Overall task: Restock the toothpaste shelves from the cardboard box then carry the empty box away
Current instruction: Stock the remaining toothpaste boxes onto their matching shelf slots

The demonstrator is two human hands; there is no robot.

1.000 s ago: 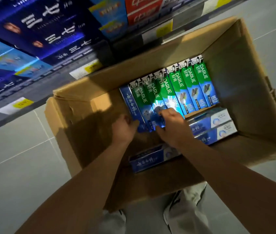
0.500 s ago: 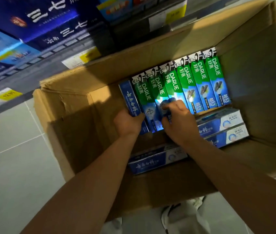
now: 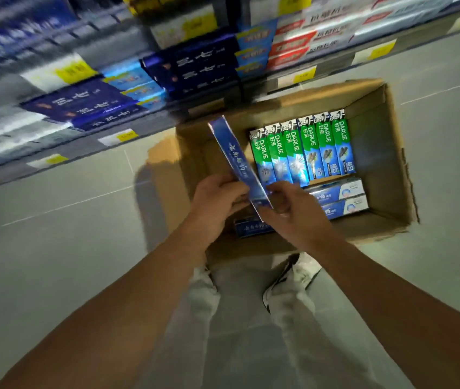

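Nearest the camera, two bare forearms reach forward over pale trousers and a white shoe point(image 3: 290, 279) on the grey tiled floor point(image 3: 54, 248). The left hand point(image 3: 217, 203) and the right hand point(image 3: 293, 209) meet around the lower end of one blue toothpaste carton point(image 3: 237, 164). The left fingers curl round its left side; the right fingers point(image 3: 279, 189) and thumb pinch its lower end from the right. Both hands have hold of it.

Half a second ago both hands were down inside the cardboard box point(image 3: 391, 164), working at the left end of the row. Now the blue carton is lifted clear, slanting up and to the left above the box's open top, and the view has swung up toward the shelves. That reads as one item extracted and about to be shelved.

Further in, six green cartons point(image 3: 301, 153) stand side by side against the far wall of the box, and pale blue cartons point(image 3: 341, 197) lie flat just in front of them. So the box is far from empty.

Beyond, the shelves point(image 3: 167, 74) hold dark blue and red-and-white stock with yellow price tags point(image 3: 124, 135), all blurred.
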